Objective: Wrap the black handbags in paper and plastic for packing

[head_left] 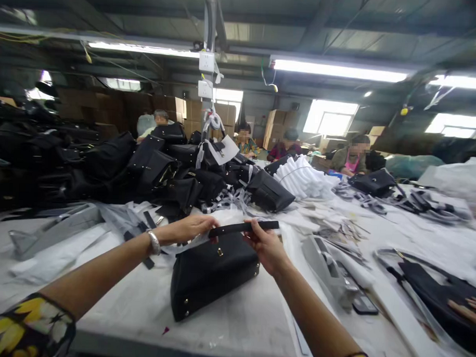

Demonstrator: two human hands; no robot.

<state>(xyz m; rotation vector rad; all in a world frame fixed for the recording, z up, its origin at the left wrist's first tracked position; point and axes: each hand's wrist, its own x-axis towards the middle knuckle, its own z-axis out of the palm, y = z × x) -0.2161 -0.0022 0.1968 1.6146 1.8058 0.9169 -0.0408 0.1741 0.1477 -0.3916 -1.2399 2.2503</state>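
Note:
A black handbag (209,274) with gold studs lies on its side on the white table (252,319) in front of me. Above it I hold a flat black strap (242,228) level, between both hands. My left hand (191,228), with a silver bracelet at the wrist, is closed on the strap's left end. My right hand (265,244) pinches the strap near its middle, fingers curled over it. The strap's right end sticks out past my right hand.
A large heap of black handbags (172,166) fills the table behind. White wrapping (304,178), clear plastic bags (64,229) and loose straps (420,200) lie around. Another black bag (440,300) sits at the right with someone's fingers (467,309) on it. Several people sit at the far side.

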